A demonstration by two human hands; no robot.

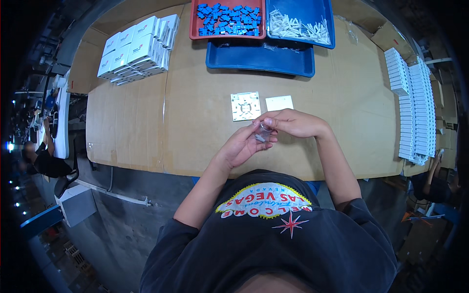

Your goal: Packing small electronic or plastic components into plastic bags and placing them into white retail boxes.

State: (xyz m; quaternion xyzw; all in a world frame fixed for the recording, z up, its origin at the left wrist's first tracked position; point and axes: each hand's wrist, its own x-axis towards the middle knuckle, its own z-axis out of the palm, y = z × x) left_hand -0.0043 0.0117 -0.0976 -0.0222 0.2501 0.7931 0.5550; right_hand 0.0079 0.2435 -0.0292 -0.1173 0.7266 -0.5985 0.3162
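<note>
Above the near part of the table, both hands meet around a small clear item [264, 131], perhaps a plastic bag, with something whitish inside. My left hand [243, 145] is turned palm up, its fingers curled around the item. My right hand [295, 123] comes over it from the right, thumb and fingers closed at its top. Just beyond the hands lies a white square panel [245, 106] with a round cut-out and metal parts in its middle. Beside it, a plain white square plate [279, 103] lies partly behind my right hand.
A red tray [194, 34] of blue parts and a blue tray [333, 41] of white pieces stand at the back, above another blue tray [259, 67]. White boxes [134, 49] are stacked far left, more boxes [415, 107] at the right edge. Other people work at both sides.
</note>
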